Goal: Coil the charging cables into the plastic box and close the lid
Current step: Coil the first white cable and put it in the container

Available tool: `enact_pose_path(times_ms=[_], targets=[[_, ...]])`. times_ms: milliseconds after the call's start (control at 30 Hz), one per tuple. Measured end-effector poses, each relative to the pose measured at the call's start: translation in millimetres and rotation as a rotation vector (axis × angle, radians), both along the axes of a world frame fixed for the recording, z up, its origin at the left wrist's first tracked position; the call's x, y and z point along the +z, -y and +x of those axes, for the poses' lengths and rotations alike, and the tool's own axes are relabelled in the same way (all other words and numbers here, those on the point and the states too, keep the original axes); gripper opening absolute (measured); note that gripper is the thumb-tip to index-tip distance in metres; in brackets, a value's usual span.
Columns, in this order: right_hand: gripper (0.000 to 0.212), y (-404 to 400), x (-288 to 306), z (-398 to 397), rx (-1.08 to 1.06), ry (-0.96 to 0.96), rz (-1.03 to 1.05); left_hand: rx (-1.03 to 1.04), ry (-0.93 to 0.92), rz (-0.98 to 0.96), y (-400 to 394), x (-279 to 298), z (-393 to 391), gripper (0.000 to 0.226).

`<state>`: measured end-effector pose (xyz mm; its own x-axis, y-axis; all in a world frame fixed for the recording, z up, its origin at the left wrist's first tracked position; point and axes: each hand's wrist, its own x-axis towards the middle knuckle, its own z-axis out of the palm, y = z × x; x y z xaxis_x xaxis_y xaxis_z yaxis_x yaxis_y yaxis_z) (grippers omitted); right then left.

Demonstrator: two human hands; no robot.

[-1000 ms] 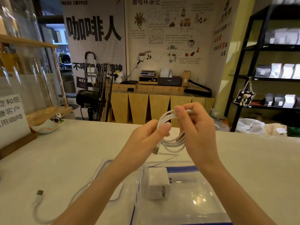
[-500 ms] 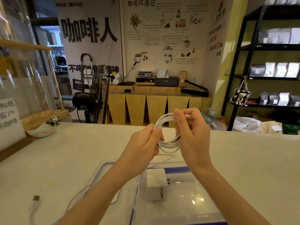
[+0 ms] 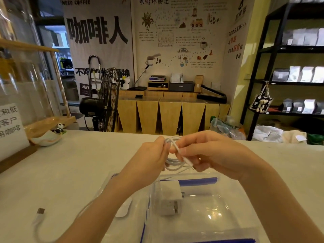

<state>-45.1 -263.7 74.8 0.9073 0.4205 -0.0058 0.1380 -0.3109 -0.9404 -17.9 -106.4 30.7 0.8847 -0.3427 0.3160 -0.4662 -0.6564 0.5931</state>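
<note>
Both hands met above the counter in the head view, the only view given. The left hand (image 3: 152, 155) was closed around one side of a small coil of thin white charging cable (image 3: 172, 161), thumb and fingers pinching the loops together. The right hand (image 3: 208, 155) was partly curled, its thumb and forefinger nipping the free end just behind the small metal-tipped plug (image 3: 191, 166), which pointed down toward the box.

The coil hung in the air, just above the far edge of the clear rectangular plastic box with blue trim (image 3: 228, 206). A white cube-shaped wall charger (image 3: 170, 197) already lay inside the box. The clear lid (image 3: 108, 186) seemed to lie beside the box on its left, partly hidden under the left forearm. A second white cable with a flat USB plug (image 3: 40, 211) trailed loose on the pale countertop (image 3: 78, 163), well apart from the coil.

The cable looked light, limp and somewhat springy, so the loops would likely spread once released. Holding it across all the turns at once, as the left hand did, seemed the safest grip; the plug end was better tucked through or under the loops than left free.
</note>
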Motion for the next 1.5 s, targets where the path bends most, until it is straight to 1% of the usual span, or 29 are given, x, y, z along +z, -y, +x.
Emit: enact_pose_path(times_ms=[67,167,233,333,467,500,533,600,700,733,833,900,933,1000,1067,1133,1233,1300,1367,1433,1500], targets=[[0.018,3,-1,2,0.034,0.002,0.074,-0.042,-0.018,-0.04,4,1,-2,0.022],[0.012,-1,-3,4,-0.081,0.145,0.088,-0.042,-0.088,-0.089,7,1,-3,0.023],[0.011,-5,-6,5,-0.173,0.261,0.061,-0.057,-0.139,-0.131,6,4,-3,0.025],[0.013,-9,-14,9,-0.317,0.597,-0.151,-0.076,-0.212,-0.202,-1,8,0,0.029],[0.011,-13,-23,11,-0.478,1.009,-0.38,-0.049,-0.265,-0.369,-5,12,0,0.031],[0.01,-14,-25,13,-0.517,1.082,-0.416,-0.044,-0.254,-0.39,-5,13,-1,0.031],[0.009,-15,-26,14,-0.56,1.102,-0.418,-0.042,-0.237,-0.392,-6,14,-1,0.032],[0.009,-16,-28,16,-0.618,1.055,-0.377,-0.05,-0.199,-0.363,-5,14,-3,0.032],[0.008,-16,-32,16,-0.632,1.023,-0.333,-0.086,-0.18,-0.342,-4,14,-4,0.031],[0.011,-16,-32,16,-0.646,1.0,-0.336,-0.092,-0.179,-0.347,-4,14,-4,0.031],[0.017,-14,-27,16,-0.683,0.802,-0.291,-0.113,-0.18,-0.369,-5,13,-4,0.031],[0.018,-11,-24,15,-0.55,0.591,-0.164,-0.142,-0.186,-0.383,-6,13,-3,0.031],[0.02,-9,-21,15,-0.441,0.487,-0.101,-0.158,-0.192,-0.39,-6,13,-3,0.031],[0.015,-7,-17,16,-0.249,0.32,0.001,-0.184,-0.218,-0.417,-6,14,-3,0.03],[0.019,-5,-16,17,-0.171,0.196,0.094,-0.19,-0.257,-0.445,-6,13,-3,0.031],[0.022,-5,-18,19,-0.171,0.145,0.144,-0.189,-0.294,-0.458,-4,12,-3,0.031],[0.025,-8,-20,19,-0.226,0.142,0.156,-0.198,-0.355,-0.494,-1,11,-4,0.033],[0.039,-9,-21,19,-0.28,0.126,0.184,-0.224,-0.414,-0.559,-2,13,-5,0.035],[0.054,-9,-20,19,-0.275,0.116,0.219,-0.26,-0.472,-0.629,-4,16,-5,0.038],[0.059,-7,-21,20,-0.276,0.125,0.21,-0.302,-0.507,-0.669,-7,18,-5,0.04],[0.06,-6,-21,21,-0.326,0.126,0.186,-0.331,-0.523,-0.668,-7,19,-5,0.041]])
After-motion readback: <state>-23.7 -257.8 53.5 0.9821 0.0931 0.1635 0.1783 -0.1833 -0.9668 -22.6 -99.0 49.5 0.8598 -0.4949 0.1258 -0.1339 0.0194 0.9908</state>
